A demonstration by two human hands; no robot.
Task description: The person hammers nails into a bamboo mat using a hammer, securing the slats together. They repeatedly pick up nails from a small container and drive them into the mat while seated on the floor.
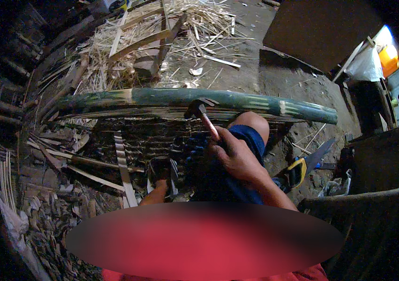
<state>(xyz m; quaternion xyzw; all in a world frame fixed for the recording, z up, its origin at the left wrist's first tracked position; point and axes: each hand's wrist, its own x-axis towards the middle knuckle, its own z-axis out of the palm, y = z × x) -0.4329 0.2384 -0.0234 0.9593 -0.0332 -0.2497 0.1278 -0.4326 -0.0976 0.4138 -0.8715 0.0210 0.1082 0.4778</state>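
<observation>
My right hand (237,155) is closed around the reddish handle of a hammer (205,117). The hammer's dark head overlaps the near side of a long green bamboo pole (157,98); whether they touch, I cannot tell. The pole lies crosswise in front of me, with thin pale bamboo strips (129,112) running along its near edge. My bent knee (251,122), below blue shorts, is close to the pole and my right hand. My left hand does not show. Left of centre, a bare limb (155,193) meets a dark, strapped shape, possibly a foot in a sandal.
A handsaw (314,158) with a yellow and black handle lies to the right. Pale shavings (204,30) and a wooden frame (141,44) are piled beyond the pole. Flat bamboo slats (123,164) and scraps cover the left. A dark board (321,33) stands at the far right.
</observation>
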